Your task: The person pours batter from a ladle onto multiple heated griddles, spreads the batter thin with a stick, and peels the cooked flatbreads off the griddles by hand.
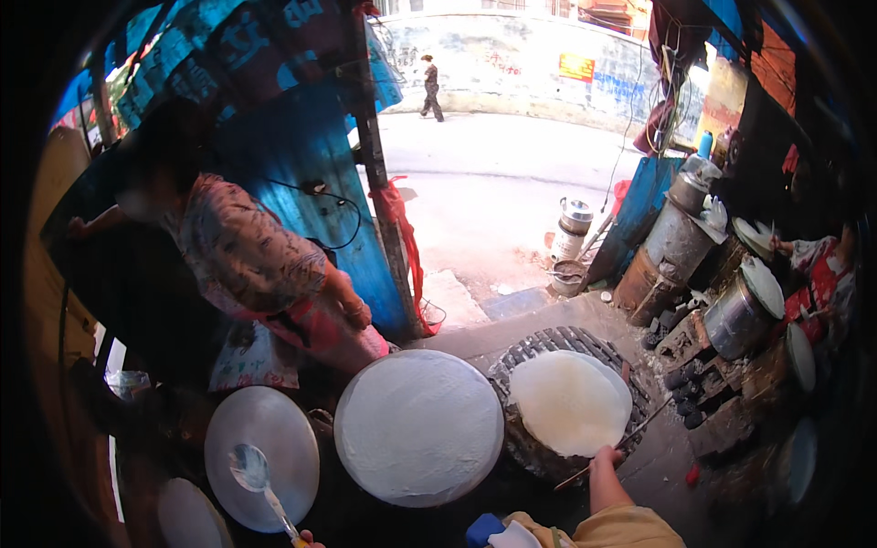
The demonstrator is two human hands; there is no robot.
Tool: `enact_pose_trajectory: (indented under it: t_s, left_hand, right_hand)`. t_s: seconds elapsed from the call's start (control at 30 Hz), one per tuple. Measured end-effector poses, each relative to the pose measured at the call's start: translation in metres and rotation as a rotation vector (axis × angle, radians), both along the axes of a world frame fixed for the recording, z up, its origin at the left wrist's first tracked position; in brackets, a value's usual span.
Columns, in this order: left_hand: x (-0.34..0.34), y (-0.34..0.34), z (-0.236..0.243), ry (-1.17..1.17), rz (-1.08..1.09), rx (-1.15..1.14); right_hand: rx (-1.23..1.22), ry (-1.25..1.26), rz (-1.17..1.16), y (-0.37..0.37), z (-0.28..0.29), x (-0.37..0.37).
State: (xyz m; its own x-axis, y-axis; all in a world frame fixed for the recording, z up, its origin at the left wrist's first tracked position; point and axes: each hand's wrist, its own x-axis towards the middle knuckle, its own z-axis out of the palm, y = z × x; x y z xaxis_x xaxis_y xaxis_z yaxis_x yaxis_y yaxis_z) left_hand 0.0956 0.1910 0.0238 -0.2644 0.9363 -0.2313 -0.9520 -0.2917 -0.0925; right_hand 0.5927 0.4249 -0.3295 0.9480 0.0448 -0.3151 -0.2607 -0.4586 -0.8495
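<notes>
My left hand (308,539), at the bottom edge, grips a ladle (251,470) with a pale handle, its head over a round metal plate (260,416). My right hand (605,466) is closed round a thin stick (571,479) at the near edge of a thin, pale round sheet (566,402); whether its fingertips also pinch the sheet I cannot tell. The sheet lies on a dark, ridged round support (525,345). Between my hands is a larger round surface (418,427) coated in smooth white paste.
A person in patterned clothes (247,247) stands front left. Another in red (818,283) works far right among pots (731,324), drums (667,251) and dark lumps (690,402). Metal containers (574,219) stand at the doorway step (466,324); a passer-by (431,87) walks outside.
</notes>
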Motion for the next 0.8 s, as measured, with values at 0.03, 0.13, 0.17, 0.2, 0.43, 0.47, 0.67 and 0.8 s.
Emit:
enact_pose_trajectory:
  t_s: [0.03, 0.13, 0.17, 0.2, 0.43, 0.47, 0.67, 0.8]
  left_hand:
    - [0.007, 0.011, 0.001, -0.023, -0.024, 0.01]
    - [0.025, 0.038, 0.005, -0.115, -0.069, 0.047]
    - [0.031, 0.042, 0.005, -0.148, -0.064, 0.058]
    - [0.034, 0.043, 0.004, -0.147, -0.046, 0.036]
    - [0.039, -0.013, -0.013, -0.145, 0.143, 0.062]
    - [0.037, -0.029, -0.021, -0.097, 0.206, 0.065]
    - [0.074, -0.152, -0.035, 0.049, 0.501, -0.003]
    - [0.133, -0.244, -0.053, -0.156, 0.867, -0.128]
  right_hand:
    - [-0.05, 0.009, -0.078, -0.007, -0.025, 0.015]
    - [-0.142, 0.063, -0.047, -0.024, -0.108, 0.064]
    - [-0.174, 0.055, 0.013, -0.023, -0.117, 0.071]
    - [-0.21, 0.047, 0.081, -0.024, -0.127, 0.078]
    - [-0.219, -0.265, 0.36, -0.009, -0.047, 0.063]
    - [-0.095, -0.275, 0.467, 0.009, -0.027, 0.048]
    - [0.374, 0.207, 1.372, 0.058, 0.143, -0.171]
    - [0.363, 0.019, 2.098, -0.066, 0.251, -0.308]
